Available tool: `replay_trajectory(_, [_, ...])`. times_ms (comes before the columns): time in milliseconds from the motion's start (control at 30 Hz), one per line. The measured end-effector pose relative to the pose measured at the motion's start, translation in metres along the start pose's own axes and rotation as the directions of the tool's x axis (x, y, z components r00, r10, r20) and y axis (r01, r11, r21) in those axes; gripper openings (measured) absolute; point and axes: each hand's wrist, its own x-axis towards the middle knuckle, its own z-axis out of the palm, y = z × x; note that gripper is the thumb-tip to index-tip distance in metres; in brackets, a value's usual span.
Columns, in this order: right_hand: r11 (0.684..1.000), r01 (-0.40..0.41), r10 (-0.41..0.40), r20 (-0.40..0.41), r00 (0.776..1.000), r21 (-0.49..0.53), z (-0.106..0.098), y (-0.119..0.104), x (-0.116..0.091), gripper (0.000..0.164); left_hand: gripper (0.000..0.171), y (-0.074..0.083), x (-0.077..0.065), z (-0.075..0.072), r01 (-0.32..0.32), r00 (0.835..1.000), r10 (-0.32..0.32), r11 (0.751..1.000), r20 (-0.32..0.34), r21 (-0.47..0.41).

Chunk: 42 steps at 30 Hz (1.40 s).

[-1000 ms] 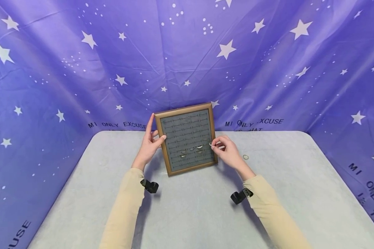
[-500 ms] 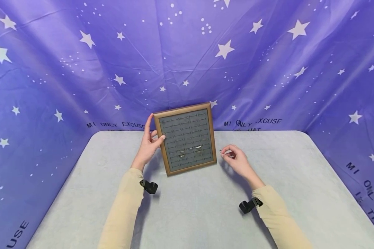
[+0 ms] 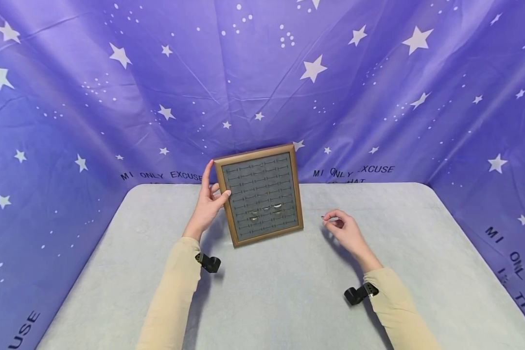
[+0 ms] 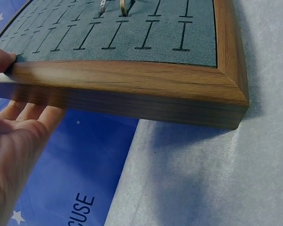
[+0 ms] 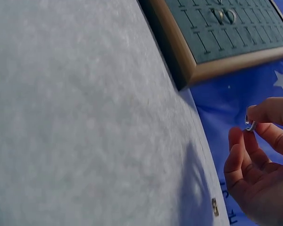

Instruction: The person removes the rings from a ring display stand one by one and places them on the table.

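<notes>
The left hand (image 3: 206,208), fingers partly hidden behind, grips a wood-framed panel (image 4: 132,79) by its edge, while the right hand (image 3: 346,234), well apart over the table (image 3: 267,296), pinches a tiny, indistinct ring (image 5: 251,127).

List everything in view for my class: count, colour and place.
Starry backdrop: 1, purple with white stars, behind the table.
Table: 1, pale grey, below the backdrop.
Display board: 1, brown frame and grey panel, centre of the head view, tilted.
Rings on the board: at least 5, silver and gold, lower half.
Held ring: 1, silver, in the right hand.
Loose ring: 1, gold, on the table.
Wrist cameras: 2, black, one per wrist.
Sleeves: 2, beige, forearms.
Left hand: 1, gripping board's left edge.
Right hand: 1, right of board.
</notes>
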Motion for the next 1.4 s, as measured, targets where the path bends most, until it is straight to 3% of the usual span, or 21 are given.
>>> replay_trajectory(167, [1.000, -0.026, 0.026, -0.020, 0.999, 0.000, -0.010, 0.002, -0.003, 0.012, 0.090, 0.000, 0.000, 0.000, 0.023, 1.000, -0.023, 1.000, 0.000, -0.017])
replay_trajectory(500, [0.997, -0.061, 0.060, -0.029, 0.998, -0.052, -0.030, -0.021, -0.015, 0.015, 0.089, 0.011, -0.002, 0.002, 0.048, 0.999, -0.047, 0.998, 0.013, -0.035])
replay_trajectory(733, [0.993, -0.064, 0.058, -0.061, 0.996, -0.096, -0.047, 0.021, -0.005, 0.016, 0.089, -0.001, 0.000, -0.002, 0.018, 1.000, -0.018, 1.000, 0.012, -0.019])
replay_trajectory(1100, [0.979, -0.066, 0.051, -0.079, 0.996, -0.195, -0.063, 0.032, 0.001, 0.014, 0.089, -0.001, 0.000, -0.002, 0.024, 1.000, -0.023, 0.999, 0.013, -0.022])
replay_trajectory(1400, [0.934, -0.018, -0.005, -0.065, 0.998, -0.356, -0.074, 0.037, 0.008, 0.008, 0.088, -0.002, 0.000, -0.002, 0.011, 1.000, -0.011, 1.000, 0.018, -0.014])
